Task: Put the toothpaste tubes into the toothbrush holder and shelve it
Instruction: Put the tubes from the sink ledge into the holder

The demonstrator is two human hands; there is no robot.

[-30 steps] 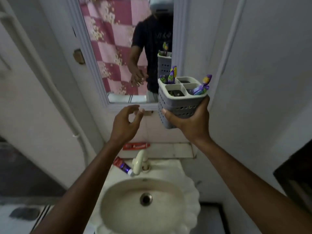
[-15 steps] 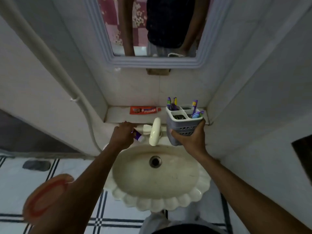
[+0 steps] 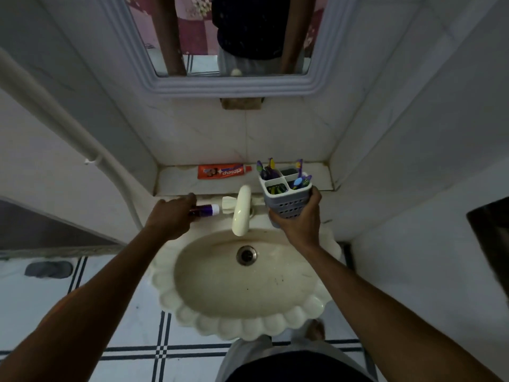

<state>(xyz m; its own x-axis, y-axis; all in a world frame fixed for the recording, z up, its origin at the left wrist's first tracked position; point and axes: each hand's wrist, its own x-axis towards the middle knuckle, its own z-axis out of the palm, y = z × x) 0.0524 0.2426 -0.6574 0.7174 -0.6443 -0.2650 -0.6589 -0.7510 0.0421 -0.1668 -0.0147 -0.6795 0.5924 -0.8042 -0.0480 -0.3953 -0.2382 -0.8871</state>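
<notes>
My right hand [image 3: 298, 221] grips a grey perforated toothbrush holder [image 3: 286, 198] with four compartments, upright above the sink's back right corner; several toothbrushes stand in it. My left hand [image 3: 172, 213] is closed over a purple-and-white toothpaste tube [image 3: 206, 209] lying on the sink's back rim, left of the tap; only the tube's cap end shows. A red toothpaste tube [image 3: 223, 171] lies flat on the stone shelf [image 3: 176, 180] behind the sink, apart from both hands.
A cream scalloped sink [image 3: 245, 321] with a cream tap [image 3: 241, 210] is below the shelf. A framed mirror [image 3: 234, 84] hangs above. Tiled walls close in on both sides, and a white pipe [image 3: 63, 117] runs down the left wall.
The view has tilted down from the mirror to the sink. My right hand lowered the holder to the shelf's height. My left hand dropped and closed on the purple tube.
</notes>
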